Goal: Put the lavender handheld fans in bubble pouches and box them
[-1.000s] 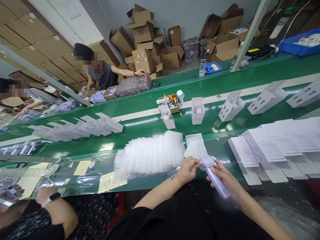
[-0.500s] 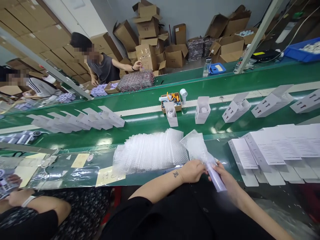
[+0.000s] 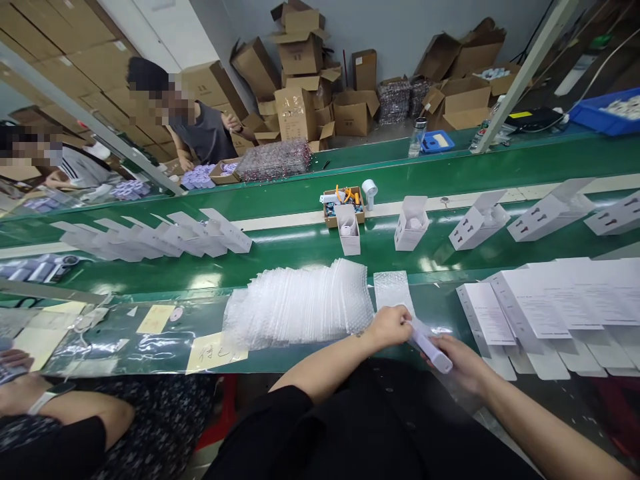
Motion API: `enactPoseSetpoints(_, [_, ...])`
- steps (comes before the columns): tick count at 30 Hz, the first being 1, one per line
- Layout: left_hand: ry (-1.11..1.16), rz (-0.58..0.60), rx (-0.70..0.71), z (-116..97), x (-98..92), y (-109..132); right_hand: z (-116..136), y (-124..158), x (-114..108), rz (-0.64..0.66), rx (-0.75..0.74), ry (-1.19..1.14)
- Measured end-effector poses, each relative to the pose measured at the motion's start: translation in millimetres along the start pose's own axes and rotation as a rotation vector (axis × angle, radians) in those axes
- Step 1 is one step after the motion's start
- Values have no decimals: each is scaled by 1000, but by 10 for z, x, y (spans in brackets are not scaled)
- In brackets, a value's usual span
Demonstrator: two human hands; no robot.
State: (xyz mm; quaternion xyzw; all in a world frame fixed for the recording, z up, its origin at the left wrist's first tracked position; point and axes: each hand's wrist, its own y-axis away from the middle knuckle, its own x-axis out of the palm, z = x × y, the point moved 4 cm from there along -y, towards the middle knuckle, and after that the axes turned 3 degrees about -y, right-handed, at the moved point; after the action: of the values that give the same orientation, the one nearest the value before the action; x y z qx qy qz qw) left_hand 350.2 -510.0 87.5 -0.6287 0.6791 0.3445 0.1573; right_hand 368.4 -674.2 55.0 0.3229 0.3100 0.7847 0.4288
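- The right hand (image 3: 463, 365) grasped a lavender device (image 3: 431, 348) by its handle, fingers bent around it.
- The left hand (image 3: 393, 325) had its fingers curled at the device's far end, covering that end; whether it gripped the device, or only touched it, could not be told.
- The device was above the near edge of the green tabletop (image 3: 437, 303), in front of the person's dark clothing, tilted with its near end toward the right hand.
- Just beyond the left hand, 1 bubble-wrap sleeve (image 3: 393, 288) lay flat on the tabletop.
- Left of that sleeve, a long pile of bubble-wrap bags (image 3: 300, 303) lay overlapping.
- A handwritten yellow paper (image 3: 215, 355) lay by the pile's left end.
- On the right, white boxes (image 3: 535, 310) with printed sides were lined up, overlapping.
- Farther back, 5 open white cartons (image 3: 411, 225) stood spaced apart in a row.
- Behind the leftmost of these stood a small cardboard box (image 3: 330, 215) of orange and blue parts, with a pale handheld fan (image 3: 369, 192) just beside it.
- Across the line, a co-worker (image 3: 205, 137) in a dark sleeveless top had 1 hand raised near a bubble-wrap stack (image 3: 275, 161).
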Motion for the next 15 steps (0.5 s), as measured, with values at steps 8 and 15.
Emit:
enactPoseSetpoints(8, [396, -25, -100, -111, -632, -51, 1152, 476, -108, -8, -275, 366])
enactPoseSetpoints(15, [407, 12, -246, 299, -484, -154, 781, -316, 133, 92, -599, 801])
